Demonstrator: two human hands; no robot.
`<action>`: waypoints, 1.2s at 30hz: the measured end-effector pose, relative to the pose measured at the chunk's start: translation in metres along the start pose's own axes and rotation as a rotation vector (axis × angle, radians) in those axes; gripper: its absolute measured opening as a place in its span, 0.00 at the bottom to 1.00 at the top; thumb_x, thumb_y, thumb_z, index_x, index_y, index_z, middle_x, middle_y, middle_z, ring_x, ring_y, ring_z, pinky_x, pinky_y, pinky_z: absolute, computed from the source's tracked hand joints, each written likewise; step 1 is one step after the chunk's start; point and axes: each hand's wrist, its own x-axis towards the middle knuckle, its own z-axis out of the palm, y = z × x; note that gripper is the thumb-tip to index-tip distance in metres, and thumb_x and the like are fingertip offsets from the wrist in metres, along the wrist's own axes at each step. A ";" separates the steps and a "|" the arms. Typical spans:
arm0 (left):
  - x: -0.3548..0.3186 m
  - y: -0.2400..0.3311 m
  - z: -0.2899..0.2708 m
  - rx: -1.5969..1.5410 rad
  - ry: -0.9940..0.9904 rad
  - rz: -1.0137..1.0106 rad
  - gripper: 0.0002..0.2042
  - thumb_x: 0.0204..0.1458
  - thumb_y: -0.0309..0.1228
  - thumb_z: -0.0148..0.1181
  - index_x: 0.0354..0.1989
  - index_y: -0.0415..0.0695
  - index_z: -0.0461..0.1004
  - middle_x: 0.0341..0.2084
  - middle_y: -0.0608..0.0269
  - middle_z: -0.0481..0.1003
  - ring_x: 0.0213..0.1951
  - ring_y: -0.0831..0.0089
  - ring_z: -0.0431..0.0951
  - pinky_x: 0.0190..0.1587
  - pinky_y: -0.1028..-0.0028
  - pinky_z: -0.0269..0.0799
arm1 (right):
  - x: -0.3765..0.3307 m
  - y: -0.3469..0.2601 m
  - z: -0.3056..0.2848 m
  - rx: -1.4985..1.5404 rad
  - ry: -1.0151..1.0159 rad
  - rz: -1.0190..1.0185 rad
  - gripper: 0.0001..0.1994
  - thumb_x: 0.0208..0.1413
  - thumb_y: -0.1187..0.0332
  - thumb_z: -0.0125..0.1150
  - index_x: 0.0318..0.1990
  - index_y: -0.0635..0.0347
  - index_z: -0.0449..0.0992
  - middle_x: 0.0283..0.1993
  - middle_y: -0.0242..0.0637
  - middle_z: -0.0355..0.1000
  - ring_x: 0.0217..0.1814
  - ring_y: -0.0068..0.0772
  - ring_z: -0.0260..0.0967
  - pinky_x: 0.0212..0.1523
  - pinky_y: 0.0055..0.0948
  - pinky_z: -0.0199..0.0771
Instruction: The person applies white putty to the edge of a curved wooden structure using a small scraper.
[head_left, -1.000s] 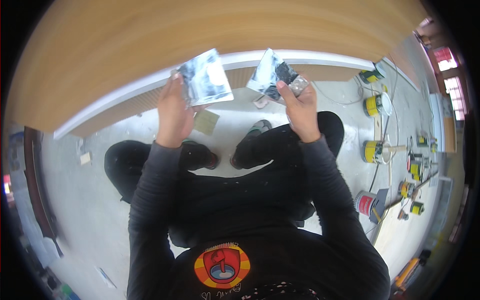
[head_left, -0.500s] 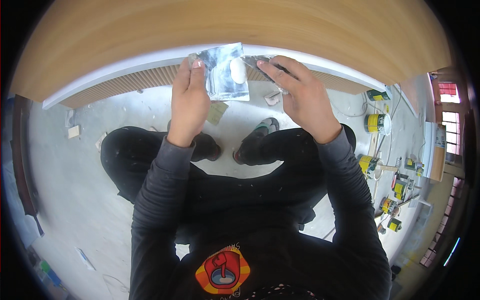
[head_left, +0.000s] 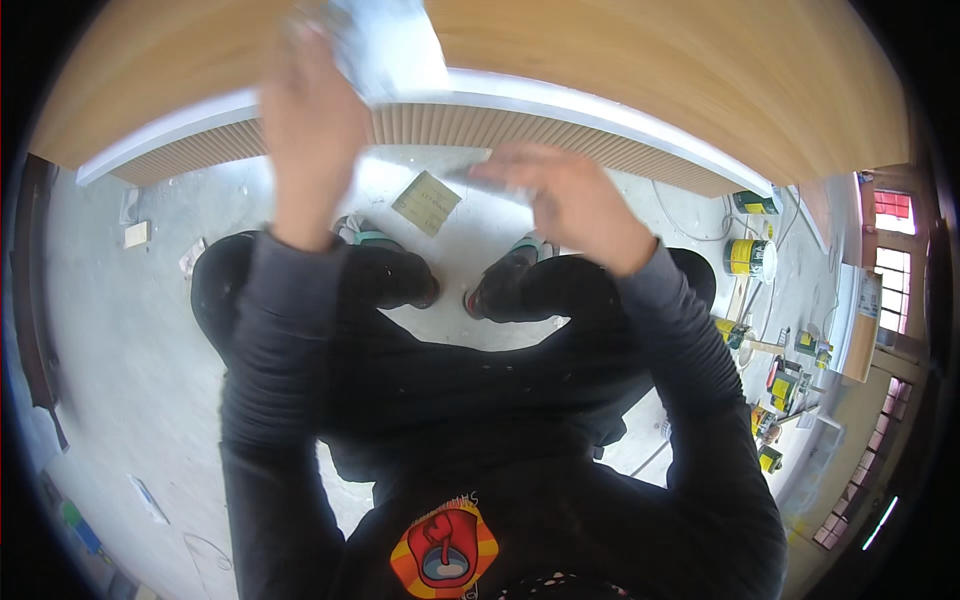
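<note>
wooden wall: left hand lifted gripping clear bag; right hand dropped, grip unclear.

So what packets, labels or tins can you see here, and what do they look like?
Clear, shiny plastic packet: held up in the left hand, blurred.
Tan square card: flat on the floor between the shoes.
Yellow tin with a dark band: on the floor at right.
Smaller yellow-and-green tins: clustered further right.
</note>
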 end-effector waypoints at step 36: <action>0.038 0.005 -0.038 -1.187 -0.029 -0.053 0.16 0.69 0.33 0.42 0.56 0.34 0.68 0.48 0.55 0.77 0.47 0.65 0.80 0.47 0.62 0.81 | 0.145 0.079 0.066 -0.589 -0.108 0.370 0.11 0.53 0.73 0.51 0.34 0.63 0.82 0.38 0.49 0.80 0.42 0.53 0.78 0.44 0.49 0.76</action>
